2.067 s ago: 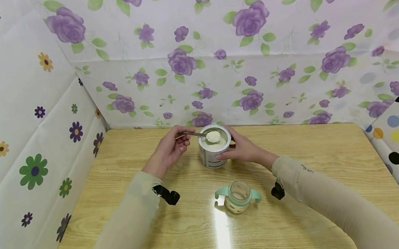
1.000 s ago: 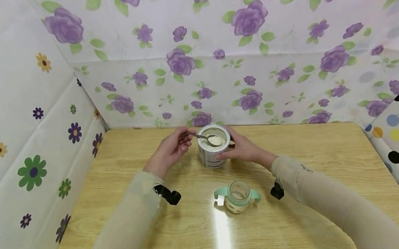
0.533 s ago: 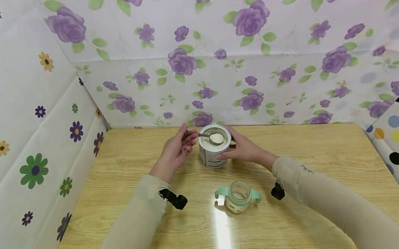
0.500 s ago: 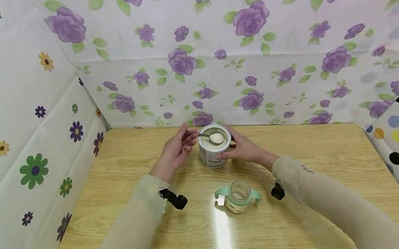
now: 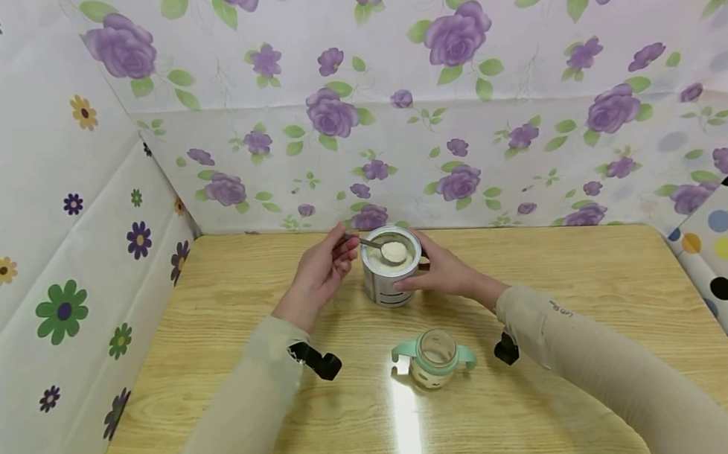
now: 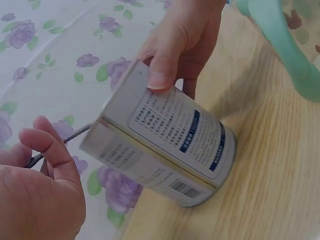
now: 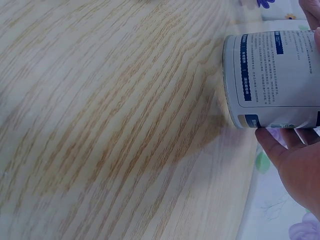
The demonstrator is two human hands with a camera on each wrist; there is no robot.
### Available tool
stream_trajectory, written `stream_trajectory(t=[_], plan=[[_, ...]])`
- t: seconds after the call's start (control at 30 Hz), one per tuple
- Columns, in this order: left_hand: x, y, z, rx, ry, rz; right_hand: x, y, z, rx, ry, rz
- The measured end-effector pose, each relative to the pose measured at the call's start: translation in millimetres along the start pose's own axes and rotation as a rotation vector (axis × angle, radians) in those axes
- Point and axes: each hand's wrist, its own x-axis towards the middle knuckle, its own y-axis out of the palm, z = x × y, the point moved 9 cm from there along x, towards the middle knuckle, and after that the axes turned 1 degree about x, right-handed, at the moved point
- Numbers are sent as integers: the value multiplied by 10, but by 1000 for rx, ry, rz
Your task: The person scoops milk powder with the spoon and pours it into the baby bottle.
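Observation:
My left hand pinches the handle of a spoon, whose bowl carries a heap of pale powder over the mouth of an open tin. More of this powder lies inside the tin. From the other side, my right hand grips the tin, thumb across its front and the other fingers behind. Printed text covers the tin's wall in the left wrist view, where the spoon handle meets the rim. A cup with mint-green handles stands nearer to me, untouched and without a lid.
The wooden table meets a flower-patterned cloth wall right behind the tin. Patterned sheets also bound the left and right sides. A black wrist camera sits on the left wrist, another camera on the right.
The left hand has turned and shifted slightly, and the spoon's bowl has moved a little within the tin's mouth, dipping and coming up heaped. The right hand, tin and cup have stayed put.

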Motion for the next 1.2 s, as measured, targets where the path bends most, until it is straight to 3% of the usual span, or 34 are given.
stream_trajectory(t=[0.23, 0.83, 1.03, 1.2], plan=[[-49, 33, -108, 12, 7, -14, -6, 0, 10, 17, -7, 7], [-61, 44, -132, 14, -11, -10, -32, 2, 19, -5, 28, 18], [-65, 43, -152, -1, -19, -9, -181, -146, 147, -72, 46, 46], [-69, 67, -198, -9, -14, -2, -456, -356, 273, -103, 23, 61]])
